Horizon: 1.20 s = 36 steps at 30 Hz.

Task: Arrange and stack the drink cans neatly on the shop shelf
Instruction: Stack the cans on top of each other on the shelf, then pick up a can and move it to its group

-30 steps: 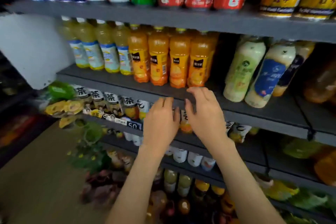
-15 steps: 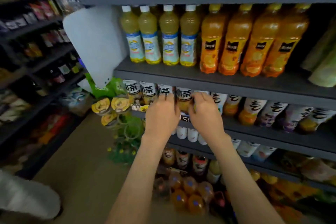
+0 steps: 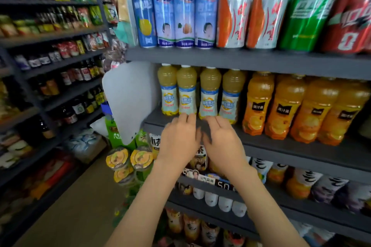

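Drink cans stand in a row on the upper grey shelf (image 3: pixel 220 57): a blue can with a yellow fruit (image 3: pixel 143 16), three blue-and-white cans (image 3: pixel 184 16), two orange-and-white cans (image 3: pixel 249 18), a green can (image 3: pixel 305 18) and a red can (image 3: pixel 349 20). Both hands hang side by side, well below the cans, in front of the bottle shelf's edge. My left hand (image 3: pixel 179 140) and my right hand (image 3: pixel 220 142) have loose, slightly bent fingers and hold nothing. Their fingertips are blurred.
Pale yellow juice bottles (image 3: pixel 198 94) and orange juice bottles (image 3: pixel 301 110) fill the shelf behind my hands. Lower shelves hold tea bottles and small cups. A white panel (image 3: pixel 128 98) juts out at the shelf's left end. A second rack (image 3: pixel 50 66) lines the aisle on the left.
The view has swung up and left, bringing the can shelf into sight. Both hands have risen from the tea-bottle shelf to the juice-bottle shelf's edge, still together and holding nothing.
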Each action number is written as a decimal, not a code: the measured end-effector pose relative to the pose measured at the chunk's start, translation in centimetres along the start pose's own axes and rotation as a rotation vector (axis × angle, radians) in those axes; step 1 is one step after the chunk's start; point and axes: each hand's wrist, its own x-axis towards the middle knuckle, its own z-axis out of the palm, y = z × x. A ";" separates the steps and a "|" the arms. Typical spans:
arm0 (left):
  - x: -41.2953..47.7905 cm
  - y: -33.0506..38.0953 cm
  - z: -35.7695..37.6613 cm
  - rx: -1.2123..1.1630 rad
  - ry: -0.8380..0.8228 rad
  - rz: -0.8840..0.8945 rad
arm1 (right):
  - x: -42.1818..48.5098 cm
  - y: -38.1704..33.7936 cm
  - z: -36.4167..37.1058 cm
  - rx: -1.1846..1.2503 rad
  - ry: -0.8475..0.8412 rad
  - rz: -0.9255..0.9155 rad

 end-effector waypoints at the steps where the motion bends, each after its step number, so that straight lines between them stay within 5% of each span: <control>1: 0.9 -0.4 -0.3 0.011 0.033 0.010 | 0.9 -0.2 -0.2 -0.006 0.014 -0.029; 10: 8.4 -7.1 -7.3 0.136 0.292 0.227 | 9.2 -3.5 -2.1 -0.035 0.071 -0.244; 18: 15.4 -15.7 -13.1 -0.036 0.499 0.429 | 18.2 -7.2 -4.7 -0.116 0.132 -0.273; 25: 22.8 -19.5 -13.9 -0.633 0.283 0.050 | 25.9 -9.2 -7.8 -0.130 0.126 -0.138; 36: 28.3 -19.1 -12.4 -0.663 0.092 0.099 | 34.0 -10.2 -7.9 -0.288 -0.237 0.063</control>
